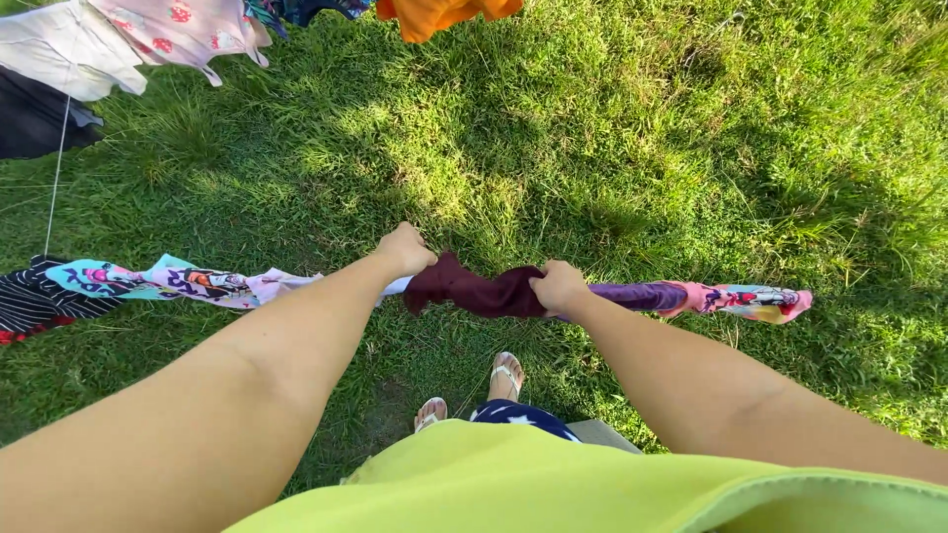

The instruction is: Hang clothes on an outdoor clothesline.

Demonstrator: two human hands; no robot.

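While both sets of fingers are curled shut on the dark maroon garment [474, 291], the cloth hangs bunched between them on the clothesline, so the step in hand looks like spreading it along the line. The left hand [407, 249] closes over the garment's left end from above, its fingers [420, 259] pressed together around the fold. The right hand [559, 286] pinches the right end, its fingers [541, 286] tucked into the cloth.

To do this well, the person probably needs to draw the two hands apart evenly, keeping the top edge folded over the line so the garment does not slip down to the grass [592, 148] beneath. A firm pinch at each corner should let the bunched middle flatten rather than twist. The grip should likely ease only once the fabric sits balanced on both sides of the line.

Just beyond the right fingers a purple cloth [642, 295] touches the maroon one, then a pink patterned cloth [755, 301] follows it. Left of the left fingers hangs a pale printed cloth [168, 279], and further out a striped dark one [35, 301]. Sliding the neighbours aside may free room. Below the hands, near the body, sandalled feet [506, 373] stand on the grass, and more washing [188, 25] hangs well away at the far side.
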